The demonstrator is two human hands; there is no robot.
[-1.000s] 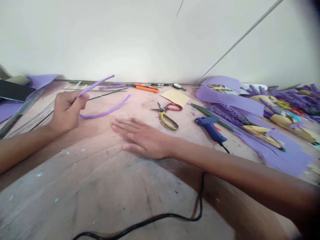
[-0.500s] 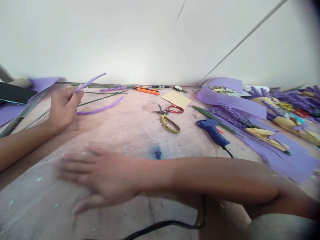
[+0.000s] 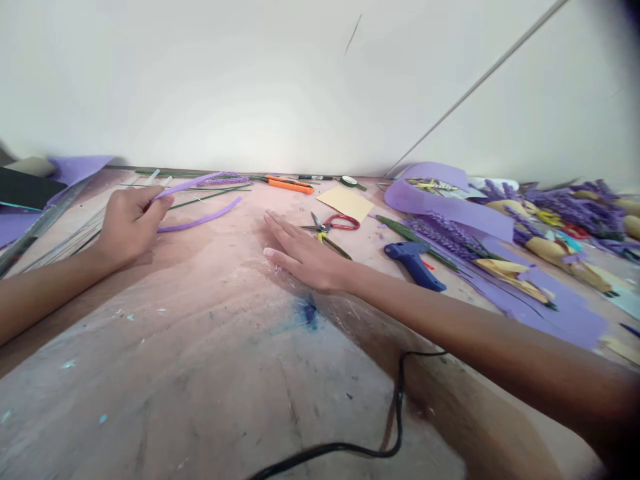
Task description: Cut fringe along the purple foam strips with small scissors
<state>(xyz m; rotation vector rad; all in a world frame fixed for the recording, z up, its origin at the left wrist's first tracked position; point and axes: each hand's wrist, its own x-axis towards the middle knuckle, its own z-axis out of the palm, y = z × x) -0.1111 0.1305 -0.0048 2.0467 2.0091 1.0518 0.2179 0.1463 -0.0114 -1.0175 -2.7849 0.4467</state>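
Observation:
My left hand pinches a thin purple strip between thumb and fingers, above the left part of the table. A second purple strip curves out just below it; whether the hand also grips that one is unclear. My right hand lies open and flat at mid-table, fingers stretched toward the upper left, holding nothing. It partly covers the scissors, which lie with blades apart, one handle red and one yellow. Small pale scraps are by its fingertips.
A blue glue gun lies right of the scissors, its black cable looping in front. Farther back are a yellow card, an orange cutter and green tape. Purple sheets and lavender stems fill the right.
My right hand has swept from the lower left to mid-table beside the scissors. My left hand stays nearly in place with the purple strip. The view has shifted slightly.

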